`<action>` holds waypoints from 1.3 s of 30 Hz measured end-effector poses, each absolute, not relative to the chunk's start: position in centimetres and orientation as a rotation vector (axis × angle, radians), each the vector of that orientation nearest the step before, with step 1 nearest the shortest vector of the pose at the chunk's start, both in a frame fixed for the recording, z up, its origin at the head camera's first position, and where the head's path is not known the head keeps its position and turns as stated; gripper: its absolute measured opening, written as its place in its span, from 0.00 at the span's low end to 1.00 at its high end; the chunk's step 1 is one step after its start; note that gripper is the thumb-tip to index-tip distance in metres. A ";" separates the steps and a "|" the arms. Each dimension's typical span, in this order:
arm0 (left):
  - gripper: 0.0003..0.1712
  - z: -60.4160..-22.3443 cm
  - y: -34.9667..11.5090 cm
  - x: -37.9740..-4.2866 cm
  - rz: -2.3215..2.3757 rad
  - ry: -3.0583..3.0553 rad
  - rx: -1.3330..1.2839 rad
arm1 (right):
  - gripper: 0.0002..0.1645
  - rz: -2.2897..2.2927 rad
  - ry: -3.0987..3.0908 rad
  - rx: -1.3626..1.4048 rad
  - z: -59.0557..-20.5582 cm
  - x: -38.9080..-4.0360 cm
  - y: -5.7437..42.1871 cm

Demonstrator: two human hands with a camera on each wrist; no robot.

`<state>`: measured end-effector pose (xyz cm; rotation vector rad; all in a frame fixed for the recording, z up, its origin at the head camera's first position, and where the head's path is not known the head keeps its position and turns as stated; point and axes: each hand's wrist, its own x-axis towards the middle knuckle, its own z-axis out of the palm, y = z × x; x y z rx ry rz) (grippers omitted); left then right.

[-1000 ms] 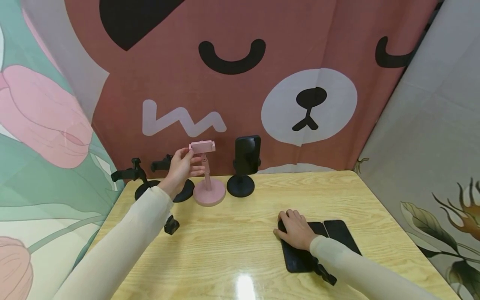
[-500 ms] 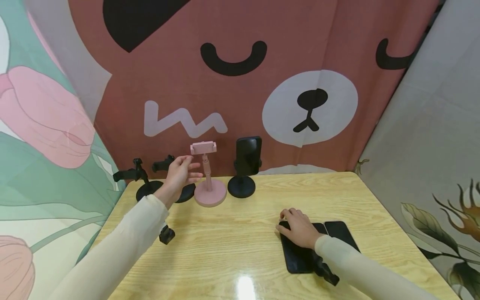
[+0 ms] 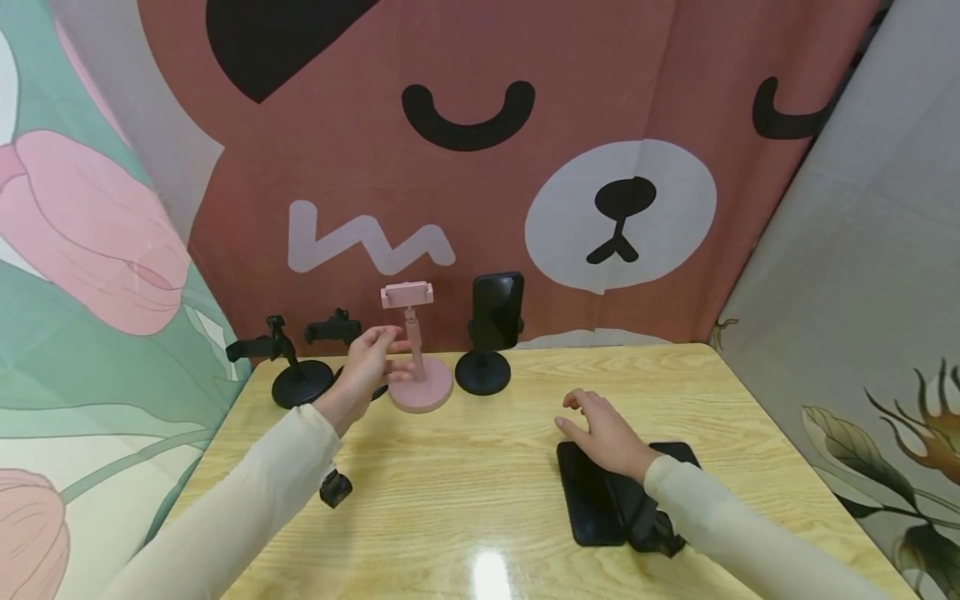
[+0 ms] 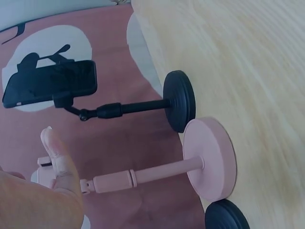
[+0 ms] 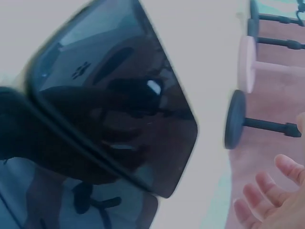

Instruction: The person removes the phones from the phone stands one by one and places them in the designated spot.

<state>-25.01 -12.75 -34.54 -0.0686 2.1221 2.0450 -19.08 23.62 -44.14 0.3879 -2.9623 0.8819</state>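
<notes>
A pink phone stand [image 3: 431, 393] stands upright near the table's back edge. In the head view my left hand [image 3: 363, 371] is level with its stem, overlapping it. Its fingers are loosely spread and curl round nothing; contact is unclear. In the left wrist view, the thumb [image 4: 58, 150] sticks up near the pink holder, which the hand partly hides. My right hand [image 3: 609, 437] hovers over black phones lying side by side, the leftmost phone [image 3: 588, 508] showing best. Its fingers are slightly bent and hold nothing. The right wrist view shows a glossy phone [image 5: 119, 129] close up.
Right of the pink stand, a black stand [image 3: 483, 373] carries an upright phone [image 3: 497, 311]. To the left are two black stands: one phone stand [image 3: 302, 385] fully visible, another holder [image 3: 333, 327] partly behind my left hand. A patterned curtain [image 3: 480, 208] hangs behind the table.
My left hand has come down from the pink holder to its stem. My right hand has lifted off the phone and its fingers have moved up and away.
</notes>
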 end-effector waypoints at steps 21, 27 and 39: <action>0.19 -36.5 -9.5 -24.2 1.995 2.289 0.139 | 0.21 1.195 -2.803 0.427 -39.8 -20.5 22.1; 0.18 -37.0 -8.7 -24.3 1.930 2.313 0.171 | 0.23 1.245 -2.809 0.424 -39.2 -21.1 21.8; 0.20 -37.2 -7.7 -25.5 1.804 2.463 0.293 | 0.27 1.292 -2.840 0.417 -38.4 -22.8 21.5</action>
